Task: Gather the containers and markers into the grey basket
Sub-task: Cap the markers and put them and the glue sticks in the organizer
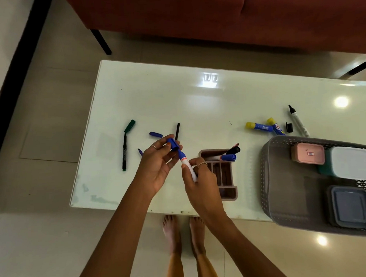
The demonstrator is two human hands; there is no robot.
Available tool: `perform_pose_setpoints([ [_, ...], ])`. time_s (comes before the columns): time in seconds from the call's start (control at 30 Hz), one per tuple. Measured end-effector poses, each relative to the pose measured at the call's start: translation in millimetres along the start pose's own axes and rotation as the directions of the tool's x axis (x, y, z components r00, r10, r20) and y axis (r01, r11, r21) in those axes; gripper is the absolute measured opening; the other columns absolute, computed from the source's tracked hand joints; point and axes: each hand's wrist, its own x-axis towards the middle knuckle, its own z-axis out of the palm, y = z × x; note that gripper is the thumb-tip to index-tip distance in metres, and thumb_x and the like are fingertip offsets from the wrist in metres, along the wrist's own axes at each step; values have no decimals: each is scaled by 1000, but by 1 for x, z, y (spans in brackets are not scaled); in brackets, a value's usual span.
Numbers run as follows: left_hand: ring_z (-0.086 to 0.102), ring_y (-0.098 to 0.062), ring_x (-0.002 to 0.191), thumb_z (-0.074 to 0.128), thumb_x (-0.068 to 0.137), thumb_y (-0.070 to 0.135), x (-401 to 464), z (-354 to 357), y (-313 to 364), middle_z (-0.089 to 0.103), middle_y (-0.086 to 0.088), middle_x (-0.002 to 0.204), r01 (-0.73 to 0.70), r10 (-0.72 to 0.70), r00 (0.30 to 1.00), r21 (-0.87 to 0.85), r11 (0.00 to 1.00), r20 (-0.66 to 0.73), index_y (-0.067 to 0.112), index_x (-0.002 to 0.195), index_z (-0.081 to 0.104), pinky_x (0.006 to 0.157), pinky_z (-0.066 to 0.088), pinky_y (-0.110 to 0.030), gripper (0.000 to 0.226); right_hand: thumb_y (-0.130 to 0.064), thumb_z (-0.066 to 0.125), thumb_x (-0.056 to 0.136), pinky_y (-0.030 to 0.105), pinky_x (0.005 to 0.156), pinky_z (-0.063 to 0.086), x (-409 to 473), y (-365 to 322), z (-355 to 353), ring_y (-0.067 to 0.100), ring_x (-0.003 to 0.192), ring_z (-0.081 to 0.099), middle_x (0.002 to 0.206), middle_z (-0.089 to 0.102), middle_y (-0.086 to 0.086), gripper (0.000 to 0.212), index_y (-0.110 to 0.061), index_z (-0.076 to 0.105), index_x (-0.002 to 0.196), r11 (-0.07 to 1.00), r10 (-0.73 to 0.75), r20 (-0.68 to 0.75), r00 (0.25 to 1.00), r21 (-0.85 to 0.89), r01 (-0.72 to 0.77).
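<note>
while the red sofa point(214, 16) and pale tiled floor point(38, 107) frame the far side of the room, the glossy white surface point(175, 96) carries everything, and the grey basket point(285, 175) sits on its right end, overhanging the near edge, already holding a pink container point(308, 154), a white-lidded container point(353, 163) and a grey-lidded container point(349, 207). left of it lies a brown organiser tray point(226, 176) with two capped markers across its far end. the right hand point(199, 180) grasps the white barrel of a blue marker point(186, 162), whose long axis runs up and left toward the left hand point(158, 163), which pinches its blue cap point(174, 145); the cap looks about seated, though i cannot tell for sure. the basket lies well to the right, so the right hand is the nearer one for the drop. loose on the surface: a green marker point(124, 150) with cap off, a black pen point(177, 131), a blue cap point(155, 134), two glue sticks point(260, 126) and a silver marker point(297, 119) beside the basket
</note>
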Motion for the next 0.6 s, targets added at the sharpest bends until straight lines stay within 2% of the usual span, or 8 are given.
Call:
perform_pose_setpoints([
  [0.13,67,-21,88,41,97,1,-8,0,-4,66,-11,99,-14,14,1000,-2,1000,-17,4,123,55,79,57,-30,30,-31,46,96,9,46,34,-3,2,0,5,52,46,65,47,-8,19,-14,51,104,1000,15,22,1000,-14,-15],
  [0.33,66,-21,91,39,98,2,-14,3,-8,65,-9,101,-43,47,998,123,992,-33,5,123,56,78,57,-31,30,-31,47,96,11,50,38,-7,2,3,5,54,48,66,47,-9,15,-18,49,104,999,34,33,999,-23,-34],
  [0.5,67,-22,90,38,99,5,-18,5,-12,66,-10,103,-67,79,996,220,973,-49,7,117,59,85,54,-36,27,-36,45,96,15,55,43,-6,2,6,7,59,51,75,54,-2,30,-13,51,114,997,32,-9,999,-68,-33],
  [0.6,68,-23,88,43,98,11,-19,8,-15,67,-11,100,-85,116,987,242,967,-116,8,115,60,82,55,-35,24,-40,42,96,16,58,45,-7,-1,8,10,65,54,82,57,2,36,-13,49,118,994,25,-24,999,-104,-28],
])
